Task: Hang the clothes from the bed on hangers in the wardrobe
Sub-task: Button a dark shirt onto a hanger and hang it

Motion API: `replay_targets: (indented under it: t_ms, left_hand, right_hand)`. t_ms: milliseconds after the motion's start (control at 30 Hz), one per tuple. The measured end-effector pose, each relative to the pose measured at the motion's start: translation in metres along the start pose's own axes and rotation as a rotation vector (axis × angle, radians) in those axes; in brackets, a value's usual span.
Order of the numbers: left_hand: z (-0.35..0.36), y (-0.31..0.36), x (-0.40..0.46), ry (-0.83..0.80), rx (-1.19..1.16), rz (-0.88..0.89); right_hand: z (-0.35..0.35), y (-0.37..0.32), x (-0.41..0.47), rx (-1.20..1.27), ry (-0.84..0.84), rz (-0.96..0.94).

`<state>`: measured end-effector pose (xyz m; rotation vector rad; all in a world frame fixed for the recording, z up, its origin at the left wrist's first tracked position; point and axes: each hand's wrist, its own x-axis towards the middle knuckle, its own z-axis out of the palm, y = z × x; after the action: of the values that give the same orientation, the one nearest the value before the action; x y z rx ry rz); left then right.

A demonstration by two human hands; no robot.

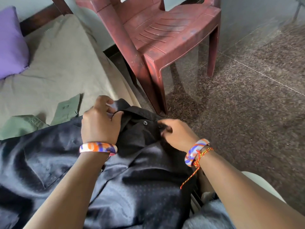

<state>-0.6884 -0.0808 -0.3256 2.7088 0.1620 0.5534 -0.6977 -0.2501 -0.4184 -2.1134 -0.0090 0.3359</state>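
Here the black shirt (137, 129) lay on the bed (54, 63) at its near edge, atop a dark navy satin shirt (115, 187) spread beneath both forearms; a green shirt (26, 123) showed just beyond, partly under the navy one. The left hand (99, 123) pinched the black shirt's collar (122, 104), fingers curled round the fold; the right hand (176, 133) gripped the placket just beside a button (145, 122). Both garments looked light and limp — the satin one likely slippery, apt to slide off a hanger or off the bed toward the floor (247, 113); the black one seemed matte and would probably hold better. Collar and shoulder seams appeared the soundest places to take hold, since pulling at the placket might strain the buttons. No hanger or wardrobe was in view; a maroon plastic chair (165, 30) stood near the bed.
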Motion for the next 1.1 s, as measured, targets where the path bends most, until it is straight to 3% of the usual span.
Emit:
replay_targets:
  t_ms: [100, 167, 267, 433, 633, 1100]
  left_hand:
    - [-0.001, 0.005, 0.009, -0.131, 0.086, -0.092]
    - [0.002, 0.010, 0.014, -0.212, 0.044, -0.101]
    - [0.011, 0.021, 0.021, -0.330, -0.140, -0.075]
    - [0.016, 0.027, 0.023, -0.711, -0.208, -0.032]
    - [0.024, 0.022, 0.017, -0.575, -0.031, 0.088]
    - [0.025, 0.022, 0.016, -0.662, 0.056, 0.137]
  right_hand:
    - [-0.005, -0.010, 0.002, 0.487, 0.232, 0.000]
    - [-0.010, -0.021, -0.002, 0.762, 0.167, 0.004]
    - [-0.004, -0.027, -0.005, 0.729, -0.003, -0.006]
    - [0.011, -0.030, 0.002, 0.651, -0.012, 0.040]
    - [0.013, -0.031, 0.005, 0.771, -0.047, 0.111]
    - [0.025, -0.035, 0.013, 0.909, -0.066, 0.297]
